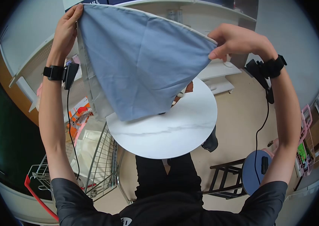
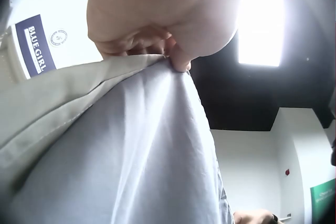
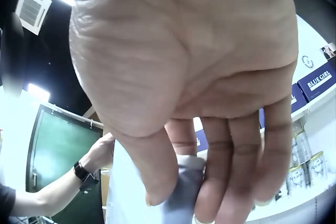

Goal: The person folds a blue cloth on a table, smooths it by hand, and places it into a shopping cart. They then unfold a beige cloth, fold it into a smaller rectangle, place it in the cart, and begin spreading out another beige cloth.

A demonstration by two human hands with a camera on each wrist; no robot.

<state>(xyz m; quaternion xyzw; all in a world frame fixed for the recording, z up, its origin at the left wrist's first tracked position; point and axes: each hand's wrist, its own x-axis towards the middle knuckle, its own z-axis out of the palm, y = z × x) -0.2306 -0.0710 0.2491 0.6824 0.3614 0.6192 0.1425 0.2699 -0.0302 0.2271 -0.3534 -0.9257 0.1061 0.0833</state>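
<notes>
Cloth [image 1: 140, 64]: light blue with a pale trim and a paler reverse side, stretched along its top edge between the two hands, the rest hanging in creases below them, over the surface; whether its lower tip touches there, I cannot tell
Left hand [image 1: 67, 32]: grasping an upper corner of the cloth between thumb and fingers, higher than the other hand
Right hand [image 1: 238, 40]: grasping the other end of the top edge, thumb against fingers
Surface [image 1: 159, 145]: round, white with a grey vein, below and between the hands
Brown item [image 1: 190, 87]: below the right hand, partly hidden behind the cloth
Wire cart [image 1: 101, 162]: below the left hand, beside the surface
Stool [image 1: 250, 179]: blue seat, well below the right hand
</notes>
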